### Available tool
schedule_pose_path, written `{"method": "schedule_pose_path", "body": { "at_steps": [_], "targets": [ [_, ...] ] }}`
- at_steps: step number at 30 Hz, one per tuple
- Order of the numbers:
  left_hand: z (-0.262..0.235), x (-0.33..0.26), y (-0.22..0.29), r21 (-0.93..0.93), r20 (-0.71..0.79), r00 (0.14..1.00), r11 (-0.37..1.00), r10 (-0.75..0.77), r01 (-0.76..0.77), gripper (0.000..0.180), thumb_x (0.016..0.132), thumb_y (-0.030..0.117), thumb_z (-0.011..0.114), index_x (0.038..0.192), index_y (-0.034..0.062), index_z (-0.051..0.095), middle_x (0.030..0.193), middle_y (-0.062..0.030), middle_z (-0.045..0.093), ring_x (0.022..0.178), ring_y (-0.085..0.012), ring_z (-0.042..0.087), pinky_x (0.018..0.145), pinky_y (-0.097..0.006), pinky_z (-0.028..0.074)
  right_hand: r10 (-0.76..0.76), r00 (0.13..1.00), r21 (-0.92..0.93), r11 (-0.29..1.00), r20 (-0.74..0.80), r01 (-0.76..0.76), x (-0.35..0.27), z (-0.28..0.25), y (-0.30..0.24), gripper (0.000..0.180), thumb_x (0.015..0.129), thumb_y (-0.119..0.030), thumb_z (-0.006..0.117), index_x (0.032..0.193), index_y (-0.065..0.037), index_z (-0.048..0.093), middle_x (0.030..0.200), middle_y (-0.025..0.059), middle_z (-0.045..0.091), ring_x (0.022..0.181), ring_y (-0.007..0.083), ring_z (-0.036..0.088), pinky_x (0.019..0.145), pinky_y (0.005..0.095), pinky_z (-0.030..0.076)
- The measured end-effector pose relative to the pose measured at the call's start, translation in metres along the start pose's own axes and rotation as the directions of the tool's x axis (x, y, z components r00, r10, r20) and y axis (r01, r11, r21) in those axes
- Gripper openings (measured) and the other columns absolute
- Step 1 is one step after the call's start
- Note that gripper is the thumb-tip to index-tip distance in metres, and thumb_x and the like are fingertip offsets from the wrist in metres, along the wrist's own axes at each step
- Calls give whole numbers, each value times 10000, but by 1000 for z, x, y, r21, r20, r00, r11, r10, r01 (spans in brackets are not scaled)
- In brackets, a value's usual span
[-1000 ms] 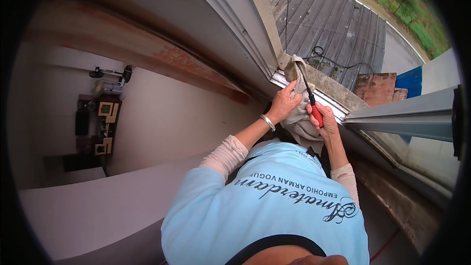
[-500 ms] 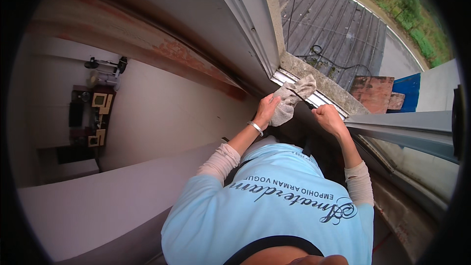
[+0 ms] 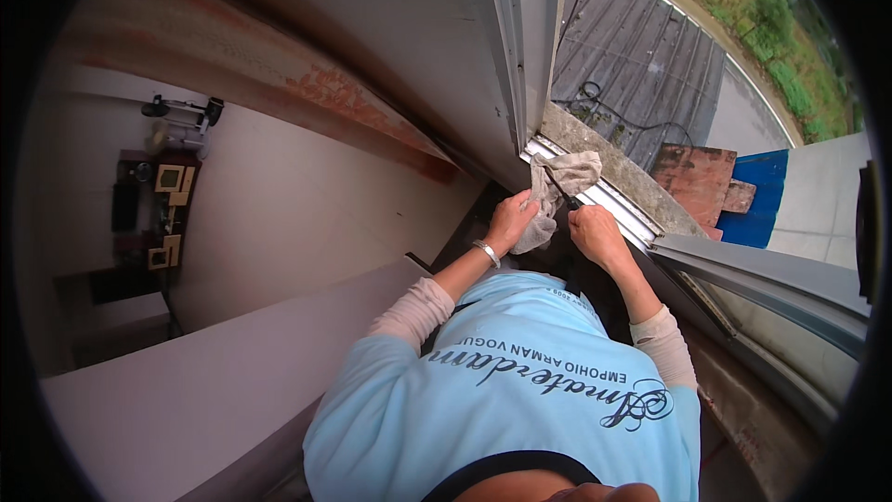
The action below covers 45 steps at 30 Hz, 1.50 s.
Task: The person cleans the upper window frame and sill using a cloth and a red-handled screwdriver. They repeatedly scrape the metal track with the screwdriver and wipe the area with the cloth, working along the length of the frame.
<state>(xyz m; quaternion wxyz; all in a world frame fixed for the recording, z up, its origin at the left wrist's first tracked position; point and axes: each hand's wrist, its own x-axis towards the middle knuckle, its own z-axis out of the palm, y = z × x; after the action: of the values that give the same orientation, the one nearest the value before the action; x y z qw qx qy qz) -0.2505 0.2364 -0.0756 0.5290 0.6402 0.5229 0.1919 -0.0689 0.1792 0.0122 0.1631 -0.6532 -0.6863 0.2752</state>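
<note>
1. Grey cloth (image 3: 557, 193), head view: draped over the metal window track (image 3: 609, 200) at the foot of the window frame (image 3: 520, 56), its lower part bunched in the left hand (image 3: 511, 221).
2. Left hand: fingers closed around the cloth; a silver bracelet (image 3: 486, 252) sits on the wrist.
3. Right hand (image 3: 595, 232): curled just beside the cloth, against the track; a thin dark tool (image 3: 560, 195) runs from it, though the grip itself cannot be made out.
4. Surroundings: concrete sill (image 3: 613, 158) beyond the track, grey corrugated roof (image 3: 650, 65) below.
</note>
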Motion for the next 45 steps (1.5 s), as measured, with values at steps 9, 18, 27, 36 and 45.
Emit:
{"method": "schedule_pose_path", "body": {
  "at_steps": [9,18,27,36,45],
  "targets": [
    [3,7,3,176,-13,996,980,93,-89,470,830,266,554,1170,-58,577,1040,-276,619,972,-382,616,843,-405,492,69,995,-45,997,77,-66,23,9,-19,126,720,-88,568,705,-4,661,772,220,640,790,375,626,735,461,498],
    [-2,17,12,255,-37,989,958,145,-131,378,826,252,547,1076,-25,611,942,-258,630,872,-389,621,754,-422,493,275,857,837,228,435,-498,18,2,34,404,943,-253,543,589,-59,530,493,7,509,333,73,411,293,223,262],
    [10,-4,90,104,125,972,971,200,-213,231,857,217,537,927,-1,563,751,-242,571,726,-427,570,627,-464,439,233,894,851,287,383,-440,-23,-51,52,432,942,-323,564,602,-56,554,481,-18,486,343,58,406,311,208,257],
    [17,-7,57,-15,195,980,999,50,-48,296,911,216,555,1105,-5,580,961,-155,666,852,-213,632,787,-340,480,12,986,74,997,164,-25,11,-46,52,243,800,-156,556,613,-7,597,571,201,547,595,379,553,596,429,471],
    [20,-7,41,-48,262,965,999,17,-5,336,886,236,520,1134,13,565,893,-221,634,821,-369,619,732,-392,478,180,773,-233,972,609,-43,119,-101,32,163,696,-126,548,734,-59,693,714,135,675,701,301,653,641,410,510]
  ]
}}
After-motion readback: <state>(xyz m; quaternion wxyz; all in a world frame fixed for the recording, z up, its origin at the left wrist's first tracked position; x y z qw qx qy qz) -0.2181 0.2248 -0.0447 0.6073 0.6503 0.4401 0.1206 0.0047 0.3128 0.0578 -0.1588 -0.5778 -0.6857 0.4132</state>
